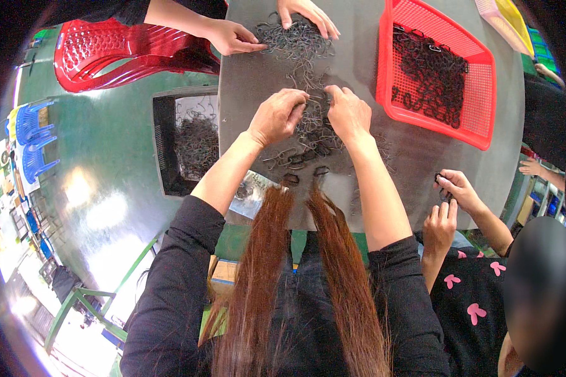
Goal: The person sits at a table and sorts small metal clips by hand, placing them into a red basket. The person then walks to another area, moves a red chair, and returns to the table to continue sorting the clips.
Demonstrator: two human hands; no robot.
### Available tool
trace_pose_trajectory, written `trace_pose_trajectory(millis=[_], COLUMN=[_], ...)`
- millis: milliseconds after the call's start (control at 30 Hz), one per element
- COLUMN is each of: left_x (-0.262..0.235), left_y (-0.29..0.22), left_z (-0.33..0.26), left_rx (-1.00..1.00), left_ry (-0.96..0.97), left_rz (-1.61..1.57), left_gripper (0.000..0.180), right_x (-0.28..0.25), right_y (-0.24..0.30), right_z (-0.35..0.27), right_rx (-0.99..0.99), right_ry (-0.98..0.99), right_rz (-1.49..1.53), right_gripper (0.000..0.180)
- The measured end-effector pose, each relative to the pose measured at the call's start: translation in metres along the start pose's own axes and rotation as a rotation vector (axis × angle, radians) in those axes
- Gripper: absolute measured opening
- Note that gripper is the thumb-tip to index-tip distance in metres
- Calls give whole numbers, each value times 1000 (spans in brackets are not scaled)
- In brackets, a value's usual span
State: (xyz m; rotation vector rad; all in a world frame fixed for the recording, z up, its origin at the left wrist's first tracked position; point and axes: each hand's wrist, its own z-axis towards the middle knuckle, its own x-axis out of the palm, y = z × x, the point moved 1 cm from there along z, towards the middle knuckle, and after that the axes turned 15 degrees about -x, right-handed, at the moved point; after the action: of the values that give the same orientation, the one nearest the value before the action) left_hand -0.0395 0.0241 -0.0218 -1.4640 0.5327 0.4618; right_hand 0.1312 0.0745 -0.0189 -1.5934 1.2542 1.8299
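Observation:
My left hand [278,115] and my right hand [348,112] meet over a tangled heap of thin dark wire pieces [313,135] on the grey table [371,169]. Both hands have fingers curled into the tangle, pinching strands between them. More of the same wire lies further up the table in a second heap [295,41], where another person's two hands [233,36] rest on it. A few dark loops [305,168] lie close to the near table edge.
A red mesh basket [478,75] with dark loops stands at the right. A dark crate [188,141] of wire sits on the green floor to the left. A red plastic chair [107,53] is at upper left. A second person's hands [449,195] work at lower right.

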Motion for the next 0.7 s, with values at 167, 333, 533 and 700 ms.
trace_pose_trajectory(millis=[167, 333, 533, 700], left_x=[-7, -8, 1, 19], left_y=[-5, -3, 2, -6], left_z=[24, 41, 12, -13], left_rx=[34, 100, 24, 42], left_ry=[-114, -116, -117, 40], left_rz=[36, 146, 90, 46], left_gripper=[16, 16, 12, 13], right_x=[-13, -12, -12, -6], right_y=[5, -3, 7, 11], right_z=[5, 1, -9, -2], right_rx=[59, 72, 74, 45], right_ry=[-9, 115, 100, 104], right_rz=[30, -42, -20, -37], right_gripper=[44, 49, 49, 45])
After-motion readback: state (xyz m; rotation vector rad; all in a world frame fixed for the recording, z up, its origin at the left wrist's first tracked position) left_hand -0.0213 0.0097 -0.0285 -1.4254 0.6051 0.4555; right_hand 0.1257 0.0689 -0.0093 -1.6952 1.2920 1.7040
